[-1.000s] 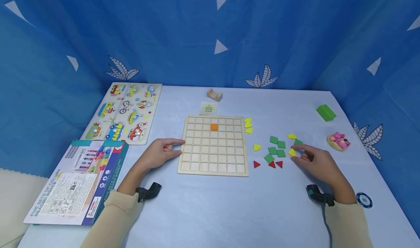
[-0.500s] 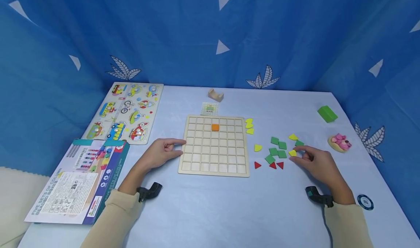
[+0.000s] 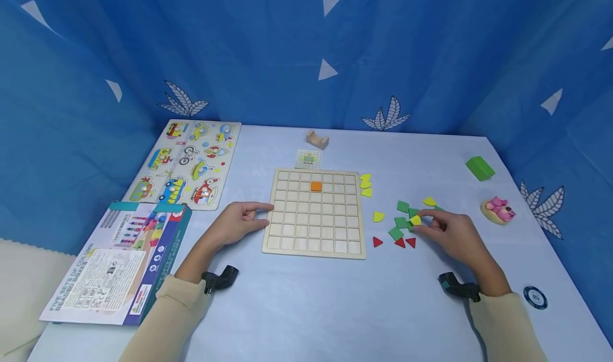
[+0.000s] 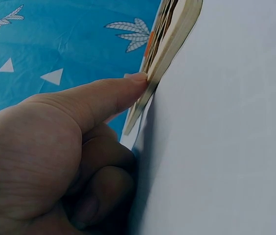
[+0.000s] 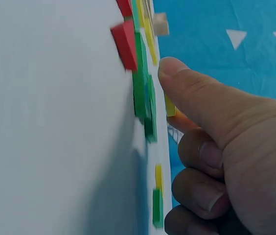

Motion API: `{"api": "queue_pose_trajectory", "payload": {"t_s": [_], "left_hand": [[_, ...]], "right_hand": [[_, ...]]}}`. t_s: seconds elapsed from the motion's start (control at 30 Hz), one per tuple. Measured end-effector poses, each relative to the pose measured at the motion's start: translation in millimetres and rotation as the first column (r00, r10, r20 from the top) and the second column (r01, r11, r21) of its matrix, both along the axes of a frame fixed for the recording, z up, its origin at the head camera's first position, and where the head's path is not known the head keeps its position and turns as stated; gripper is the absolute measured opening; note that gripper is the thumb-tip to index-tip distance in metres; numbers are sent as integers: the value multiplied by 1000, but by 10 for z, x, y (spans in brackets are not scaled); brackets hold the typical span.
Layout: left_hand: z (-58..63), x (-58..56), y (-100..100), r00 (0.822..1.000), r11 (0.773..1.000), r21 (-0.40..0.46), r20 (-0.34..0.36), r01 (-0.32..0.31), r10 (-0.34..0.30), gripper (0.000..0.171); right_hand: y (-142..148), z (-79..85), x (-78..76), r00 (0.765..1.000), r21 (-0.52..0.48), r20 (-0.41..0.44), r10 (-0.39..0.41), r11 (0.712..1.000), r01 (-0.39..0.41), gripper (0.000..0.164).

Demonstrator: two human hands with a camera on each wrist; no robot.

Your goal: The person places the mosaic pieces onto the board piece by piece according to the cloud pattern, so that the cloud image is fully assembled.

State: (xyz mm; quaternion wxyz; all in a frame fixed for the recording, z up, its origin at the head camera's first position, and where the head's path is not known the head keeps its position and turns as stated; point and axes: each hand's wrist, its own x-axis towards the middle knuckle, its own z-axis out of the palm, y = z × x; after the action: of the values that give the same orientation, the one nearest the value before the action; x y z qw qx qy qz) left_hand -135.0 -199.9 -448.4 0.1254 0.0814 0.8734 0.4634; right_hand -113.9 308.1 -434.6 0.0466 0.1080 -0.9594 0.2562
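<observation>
My left hand touches the left edge of a square wooden grid board with index finger and thumb; in the left wrist view the thumb tip meets the board's rim. One orange square tile sits in the board's second row. Between thumb and index finger, my right hand pinches a yellow rounded-edge tile, raised over the green square tiles. The right wrist view shows this tile partly hidden behind the thumb. Red triangle tiles lie just in front of the green ones.
More yellow tiles lie along the board's right side. Behind the board are a pattern card and a small wooden stand. A vehicle puzzle and a box occupy the left. A green block and pink figurine stand right.
My right hand has picked up the yellow tile and shifted left with it, over the green tiles. The left hand stays at the board's edge.
</observation>
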Motion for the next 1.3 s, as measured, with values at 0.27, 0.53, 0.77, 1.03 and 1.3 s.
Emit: {"api": "queue_pose_trajectory", "payload": {"t_s": [0.27,0.53,0.77,1.03,1.3], "left_hand": [[-8,-1,2,1000,1000,17,-6,4,-4,36],[0,13,7,1000,1000,9,16,-8,8,35],[-2,12,14,1000,1000,7,18,-8,8,35],[6,7,20,1000,1000,12,9,-3,3,35],[-7,11,8,1000,1000,24,2,4,-4,36]], "right_hand": [[-276,64,-146,997,5,17,79,997,-79,42],[-637,157,-336,981,-32,102,164,986,-161,39],[-913,186,-513,965,-52,74,252,967,-249,37],[-1166,158,-689,943,-94,58,329,942,-323,34],[-1329,105,-845,932,-106,65,357,931,-349,34]]}}
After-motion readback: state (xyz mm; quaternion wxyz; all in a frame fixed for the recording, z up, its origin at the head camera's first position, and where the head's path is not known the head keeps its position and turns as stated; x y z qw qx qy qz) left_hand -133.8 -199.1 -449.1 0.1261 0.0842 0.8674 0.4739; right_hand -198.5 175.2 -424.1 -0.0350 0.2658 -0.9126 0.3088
